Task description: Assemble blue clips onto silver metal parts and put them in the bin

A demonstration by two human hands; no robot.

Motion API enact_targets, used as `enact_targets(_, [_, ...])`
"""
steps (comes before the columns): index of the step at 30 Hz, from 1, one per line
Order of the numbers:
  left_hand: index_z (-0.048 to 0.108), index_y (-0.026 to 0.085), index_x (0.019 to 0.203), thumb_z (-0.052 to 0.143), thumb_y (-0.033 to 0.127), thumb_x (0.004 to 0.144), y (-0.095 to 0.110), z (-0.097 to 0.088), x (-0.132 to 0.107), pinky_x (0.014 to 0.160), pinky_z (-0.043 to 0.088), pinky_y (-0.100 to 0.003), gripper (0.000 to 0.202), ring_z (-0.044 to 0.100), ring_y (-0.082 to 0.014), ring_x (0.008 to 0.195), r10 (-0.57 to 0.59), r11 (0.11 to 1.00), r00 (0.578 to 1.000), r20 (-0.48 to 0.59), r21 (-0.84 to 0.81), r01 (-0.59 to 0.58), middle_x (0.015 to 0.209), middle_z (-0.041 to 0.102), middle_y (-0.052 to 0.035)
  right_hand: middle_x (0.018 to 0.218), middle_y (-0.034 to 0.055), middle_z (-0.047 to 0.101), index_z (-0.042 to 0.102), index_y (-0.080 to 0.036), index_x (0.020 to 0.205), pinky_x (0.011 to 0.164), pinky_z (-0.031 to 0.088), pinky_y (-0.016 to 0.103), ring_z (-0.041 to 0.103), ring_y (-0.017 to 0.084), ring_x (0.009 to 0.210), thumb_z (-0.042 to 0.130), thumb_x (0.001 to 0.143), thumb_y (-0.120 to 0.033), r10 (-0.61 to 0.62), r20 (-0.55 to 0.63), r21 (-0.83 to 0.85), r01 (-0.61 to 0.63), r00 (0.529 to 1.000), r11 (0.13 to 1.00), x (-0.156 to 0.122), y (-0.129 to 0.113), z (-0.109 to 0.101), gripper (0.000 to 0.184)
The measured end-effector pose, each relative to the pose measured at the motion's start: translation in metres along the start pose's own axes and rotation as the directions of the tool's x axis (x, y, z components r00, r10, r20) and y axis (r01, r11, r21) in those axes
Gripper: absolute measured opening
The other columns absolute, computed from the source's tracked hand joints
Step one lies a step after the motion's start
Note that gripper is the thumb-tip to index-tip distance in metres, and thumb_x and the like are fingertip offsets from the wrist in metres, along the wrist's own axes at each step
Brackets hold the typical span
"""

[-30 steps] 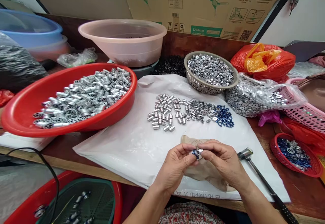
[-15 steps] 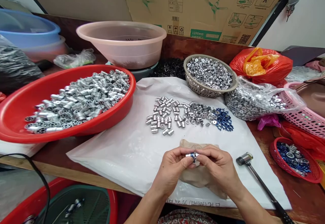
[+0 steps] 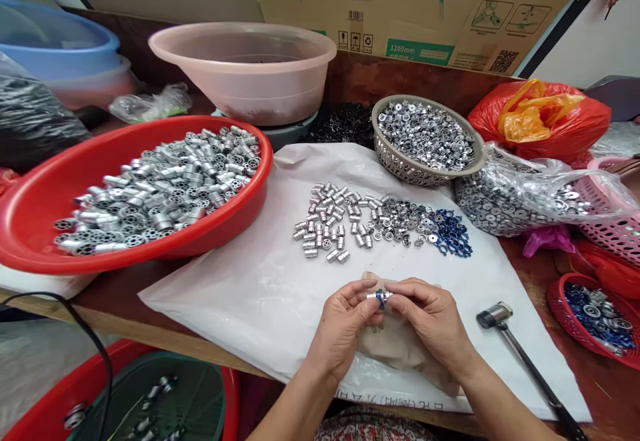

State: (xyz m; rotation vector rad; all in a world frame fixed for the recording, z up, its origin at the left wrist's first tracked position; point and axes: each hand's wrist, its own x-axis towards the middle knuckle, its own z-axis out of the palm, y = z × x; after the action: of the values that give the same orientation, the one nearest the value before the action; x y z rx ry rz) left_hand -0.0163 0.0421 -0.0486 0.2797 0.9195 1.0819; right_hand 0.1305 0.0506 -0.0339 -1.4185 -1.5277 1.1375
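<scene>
View shifted; cloth [image 3: 400, 354] (cotton, maybe) atop sheet [image 3: 215, 308].

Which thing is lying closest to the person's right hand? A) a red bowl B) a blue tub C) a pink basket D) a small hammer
D. A small metal-headed hammer lies on the white plastic sheet, just beyond the right hand.
</scene>
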Motion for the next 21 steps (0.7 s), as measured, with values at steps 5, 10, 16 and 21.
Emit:
enact_targets(5, [0.072, 0.012, 0.079, 0.082, 0.027, 0.055, -0.001, 0.001, 0.002, 0.053, 0.05, -0.017, 0.03, 0.06, -0.009, 0.058, 0.003, 1.0, 1.0, 0.01, -0.022, -0.003, 0.069, 0.069, -0.0027, 0.083, 0.0036, 0.072, 0.074, -0.024, 0.085, 0.067, 0.054, 0.026, 0.066, 0.017, 0.076, 0.065, 0.076, -0.031, 0.01, -0.034, 0.041, -0.009, 0.999, 0.999, 0.001, -0.002, 0.0, 0.014])
enact_targets(10, [0.073, 0.015, 0.082, 0.078, 0.025, 0.062, 0.008, 0.001, -0.002, 0.062, 0.052, -0.02, 0.023, 0.061, -0.0096, 0.061, 0.125, 0.977, 0.99, 0.064, 0.165, -0.134, 0.075, 0.071, -0.0038, 0.088, 0.0037, 0.072, 0.072, -0.023, 0.091, 0.073, 0.054, 0.027, 0.066, 0.017, 0.081, 0.062, 0.079, -0.029, -0.011, 0.064, -0.035, 0.013, 0.998, 0.999, 0.003, -0.008, -0.001, 0.017])
enact_targets(16, [0.074, 0.018, 0.086, 0.072, 0.023, 0.068, 0.015, -0.003, -0.005, 0.068, 0.051, -0.022, 0.018, 0.063, -0.0143, 0.075, 0.373, 0.844, 0.924, 0.081, 0.384, -0.374, 0.083, 0.068, -0.0043, 0.09, 0.004, 0.07, 0.069, -0.023, 0.093, 0.073, 0.055, 0.028, 0.065, 0.017, 0.082, 0.061, 0.08, -0.024, -0.176, -0.041, -0.167, 0.167, 0.984, 0.972, 0.001, -0.011, -0.011, 0.016])
enact_targets(21, [0.072, 0.016, 0.084, 0.081, 0.027, 0.058, 0.023, -0.006, 0.003, 0.061, 0.052, -0.019, 0.03, 0.061, -0.0095, 0.058, 0.143, 0.99, 0.989, -0.027, 0.008, -0.143, 0.067, 0.068, -0.0015, 0.088, 0.0038, 0.071, 0.069, -0.023, 0.094, 0.068, 0.057, 0.029, 0.066, 0.016, 0.074, 0.069, 0.074, -0.028, -0.094, -0.352, -0.004, 0.099, 0.931, 0.995, 0.005, -0.015, -0.028, 0.021])
